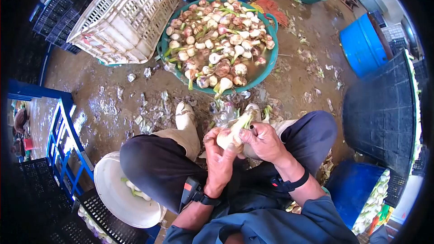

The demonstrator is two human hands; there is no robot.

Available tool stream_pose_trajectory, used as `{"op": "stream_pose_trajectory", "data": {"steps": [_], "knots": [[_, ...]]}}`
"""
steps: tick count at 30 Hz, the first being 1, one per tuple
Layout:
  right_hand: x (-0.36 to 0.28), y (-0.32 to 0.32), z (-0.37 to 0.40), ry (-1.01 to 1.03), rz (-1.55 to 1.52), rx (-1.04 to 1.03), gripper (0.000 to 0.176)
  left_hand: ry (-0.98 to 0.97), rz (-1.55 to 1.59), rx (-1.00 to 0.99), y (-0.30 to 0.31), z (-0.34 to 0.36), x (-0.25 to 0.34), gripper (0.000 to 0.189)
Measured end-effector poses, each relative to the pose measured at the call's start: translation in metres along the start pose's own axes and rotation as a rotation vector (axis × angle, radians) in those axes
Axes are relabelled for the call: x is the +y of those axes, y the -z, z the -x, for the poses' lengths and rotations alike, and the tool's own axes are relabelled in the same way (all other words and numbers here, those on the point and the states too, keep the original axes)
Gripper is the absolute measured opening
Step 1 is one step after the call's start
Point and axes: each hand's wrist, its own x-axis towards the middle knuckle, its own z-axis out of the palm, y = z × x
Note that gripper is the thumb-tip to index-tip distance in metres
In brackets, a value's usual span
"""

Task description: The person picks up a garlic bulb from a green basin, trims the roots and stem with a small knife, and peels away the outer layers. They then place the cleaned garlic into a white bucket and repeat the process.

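Observation:
A pale garlic bulb (224, 140) with its green stem is between my two hands, above my lap. My left hand (220, 158) is closed around the bulb's left and lower side. From the right, my right hand (266, 142) pinches it near the base of the stem. A small dark tip shows by the right thumb, too little of it to name. Beyond my boots, a round green tub (270, 58) holds many garlic bulbs with stems, sitting in murky water.
By my left knee stands a white bucket (106, 185) with some peeled garlic inside. White plastic crates (131, 22) are stacked at upper left, beside a blue metal frame (68, 104). Blue drums (364, 45) and a large black tub (377, 113) line the right. Peelings litter the wet floor.

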Motion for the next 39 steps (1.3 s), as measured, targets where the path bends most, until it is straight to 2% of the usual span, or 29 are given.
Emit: {"op": "stream_pose_trajectory", "data": {"steps": [2, 5, 7, 9, 10, 12, 13, 14, 15, 16, 18, 20, 21, 22, 25, 26, 30, 33, 34, 37, 38, 39], "knots": [[-0.019, -0.001, 0.002, 0.054, 0.050, 0.020, 0.029, -0.151, -0.191, -0.005, -0.002, 0.002, -0.002, 0.047], [-0.007, -0.004, 0.003, 0.176, 0.095, 0.037, 0.027, 0.269, 0.047, -0.052, 0.011, 0.002, 0.007, 0.053], [-0.003, -0.002, 0.001, 0.262, 0.109, 0.063, 0.028, 0.663, 0.651, -0.134, 0.017, -0.003, 0.008, 0.064], [0.021, 0.004, -0.002, 0.290, 0.134, 0.098, 0.029, 0.810, 0.717, -0.175, 0.008, -0.004, 0.030, 0.066], [0.024, 0.006, 0.000, 0.209, 0.157, 0.075, 0.031, 0.816, 0.763, -0.209, 0.010, -0.004, 0.027, 0.067], [0.026, 0.008, -0.002, 0.232, 0.212, 0.105, 0.030, 0.829, 0.853, -0.287, 0.013, -0.006, 0.019, 0.070], [0.023, 0.010, -0.005, 0.247, 0.241, 0.124, 0.030, 0.842, 0.718, -0.406, 0.012, -0.004, 0.021, 0.068], [0.032, 0.016, -0.012, 0.274, 0.422, 0.167, 0.034, 0.851, 0.579, -0.521, 0.013, 0.001, 0.025, 0.066], [0.034, 0.020, -0.013, -0.021, 0.472, 0.115, 0.022, 0.861, 0.433, -0.636, 0.013, 0.008, 0.030, 0.064], [0.039, 0.015, -0.004, 0.249, 0.355, 0.184, 0.018, 0.675, 0.162, -0.556, 0.000, 0.020, 0.035, 0.052], [0.045, 0.023, 0.004, 0.279, 0.347, 0.146, 0.032, 0.173, 0.201, -0.460, 0.006, 0.014, 0.012, 0.045], [0.032, 0.025, 0.010, 0.110, 0.117, 0.098, 0.049, 0.244, 0.329, -0.239, 0.014, 0.002, 0.012, 0.052], [0.021, 0.017, 0.016, -0.085, -0.305, 0.170, 0.045, 0.184, 0.303, -0.152, 0.015, -0.001, 0.007, 0.053], [0.016, 0.015, 0.021, 0.007, -0.360, 0.145, 0.038, 0.164, 0.244, -0.136, 0.016, 0.000, 0.006, 0.052], [0.012, 0.008, 0.029, 0.089, -0.266, 0.050, 0.037, 0.051, 0.146, -0.108, 0.009, 0.004, 0.006, 0.056], [0.016, 0.001, 0.024, 0.084, -0.325, 0.079, 0.033, 0.003, 0.126, -0.107, 0.005, 0.005, 0.008, 0.058], [0.008, -0.007, 0.012, 0.017, -0.338, 0.144, 0.023, -0.251, -0.459, -0.230, 0.015, 0.007, -0.003, 0.059], [0.015, -0.001, 0.012, 0.000, -0.423, 0.058, 0.022, -0.196, -0.436, -0.219, 0.014, 0.008, 0.002, 0.060], [0.010, 0.001, 0.012, -0.012, -0.460, 0.051, 0.022, -0.159, -0.301, -0.204, 0.011, 0.008, 0.003, 0.063], [0.006, 0.006, 0.012, 0.013, -0.431, -0.036, 0.024, -0.146, -0.251, -0.190, 0.014, 0.002, 0.003, 0.065], [0.013, 0.010, 0.013, 0.039, -0.432, -0.138, 0.029, -0.131, -0.246, -0.228, 0.019, -0.001, -0.001, 0.055], [0.015, 0.010, 0.015, 0.024, -0.456, -0.141, 0.030, -0.106, -0.178, -0.235, 0.020, 0.000, -0.002, 0.048]]}}
